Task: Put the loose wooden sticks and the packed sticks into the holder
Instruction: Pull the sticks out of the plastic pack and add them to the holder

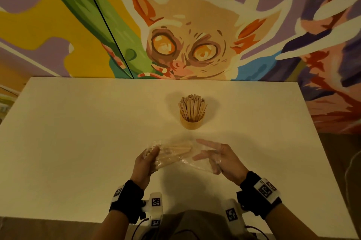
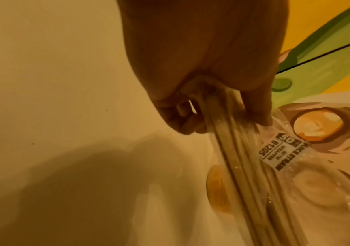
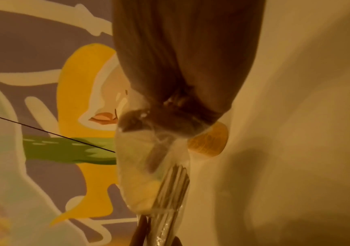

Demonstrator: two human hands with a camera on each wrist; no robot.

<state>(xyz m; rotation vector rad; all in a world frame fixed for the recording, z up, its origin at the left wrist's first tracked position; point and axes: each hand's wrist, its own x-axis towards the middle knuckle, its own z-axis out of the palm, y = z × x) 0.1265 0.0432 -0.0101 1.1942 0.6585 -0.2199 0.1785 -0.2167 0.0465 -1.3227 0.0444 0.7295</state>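
Observation:
A round wooden holder [image 1: 191, 122], packed with upright sticks [image 1: 192, 106], stands at the middle of the white table [image 1: 78, 142]. Nearer to me, a clear plastic pack of wooden sticks [image 1: 173, 153] is held just above the table. My left hand [image 1: 154, 153] grips its left end through the plastic, with thumb and fingers curled round the sticks [image 2: 239, 166]. My right hand [image 1: 203, 149] is pushed into the pack's open right end. Its fingers are spread inside the film [image 3: 148, 149] and hold no stick. The holder [image 3: 210, 141] shows behind that hand.
A painted mural wall [image 1: 195, 34] rises straight behind the table's far edge. The pack carries a white printed label [image 2: 275, 149]. Bare tabletop lies to the left and right of the holder. I see no loose sticks on the table.

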